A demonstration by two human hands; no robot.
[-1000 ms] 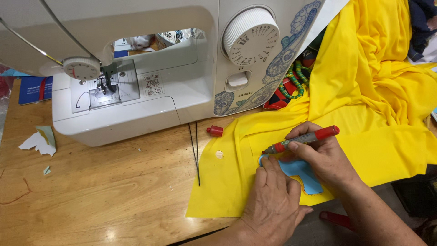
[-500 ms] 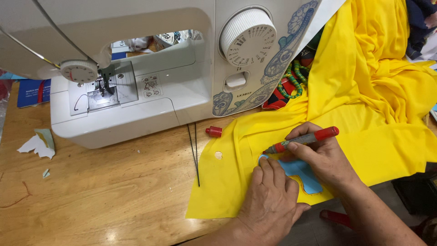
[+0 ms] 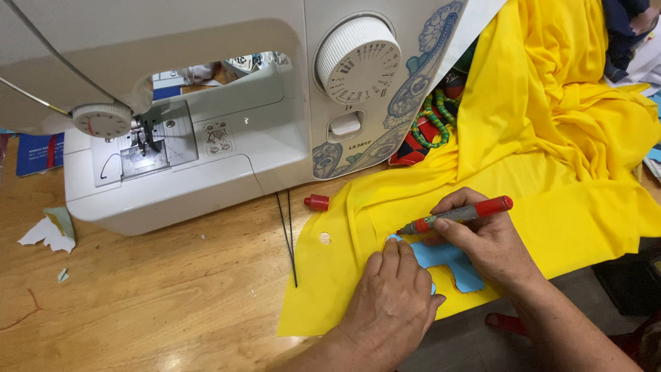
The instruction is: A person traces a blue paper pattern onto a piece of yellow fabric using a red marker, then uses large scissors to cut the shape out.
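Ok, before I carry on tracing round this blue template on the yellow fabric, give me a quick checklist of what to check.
1. Left hand pressing the blue template flat: ok.
2. Red marker gripped in the right hand, tip at the template edge: ok.
3. Yellow fabric smooth under the template: ok there, bunched further back.
4. Red marker cap off, lying on the wooden table: ok.
5. Line already drawn: cannot tell, hands cover it.
6. Small hole in the fabric, apart from the template: ok.

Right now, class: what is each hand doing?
Left hand: flat, pressing down the blue paper pattern on the yellow fabric.
Right hand: closed on the red marker.
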